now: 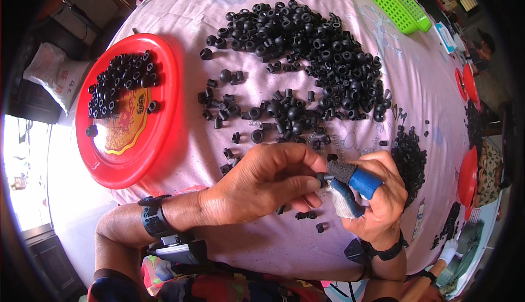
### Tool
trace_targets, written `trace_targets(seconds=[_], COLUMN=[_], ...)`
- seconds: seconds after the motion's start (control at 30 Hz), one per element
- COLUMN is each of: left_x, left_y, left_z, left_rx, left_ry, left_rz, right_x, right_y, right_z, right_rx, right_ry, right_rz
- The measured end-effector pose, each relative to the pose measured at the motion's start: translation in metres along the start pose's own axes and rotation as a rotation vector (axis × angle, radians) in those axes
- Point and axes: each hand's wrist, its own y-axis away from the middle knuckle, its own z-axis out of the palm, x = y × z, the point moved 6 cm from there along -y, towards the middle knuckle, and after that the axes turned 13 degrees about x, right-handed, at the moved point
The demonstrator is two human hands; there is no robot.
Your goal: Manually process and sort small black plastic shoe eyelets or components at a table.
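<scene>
Pink tablecloth (219, 154); left hand (257, 184), right hand (377, 201) grips pinched shut on black rubber piece (324, 178).

Matt black rubber pieces (306, 45) heaped at twelve o'clock on smooth pink cloth (186, 7). Glossy red plastic plate (167, 110) at nine o'clock. Blue fabric finger cots (363, 183), grey roughened tips, centre-right.
</scene>
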Motion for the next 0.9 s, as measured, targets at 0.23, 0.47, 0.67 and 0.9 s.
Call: trace_targets(seconds=[0.23, 0.47, 0.67, 0.9], left_x=[-0.0010, 0.0021, 0.0027, -0.0002], left_y=[0.0013, 0.0021, 0.0027, 0.0027], left_z=[0.0003, -0.0007, -0.0009, 0.0001], left_rx=[0.022, 0.048, 0.041, 0.081], left_ry=[-0.006, -0.128, -0.124, -0.175], left_rz=[0.038, 0.073, 0.073, 0.118], right_x=[0.0030, 0.0063, 0.0044, 0.0066], right_y=[0.0037, 0.0056, 0.0037, 0.0071], right_z=[0.0017, 0.0008, 0.0018, 0.0042], right_rx=[0.030, 0.030, 0.027, 0.036], right_ry=[-0.068, -0.089, -0.091, -0.120], right_rz=[0.037, 0.083, 0.071, 0.143])
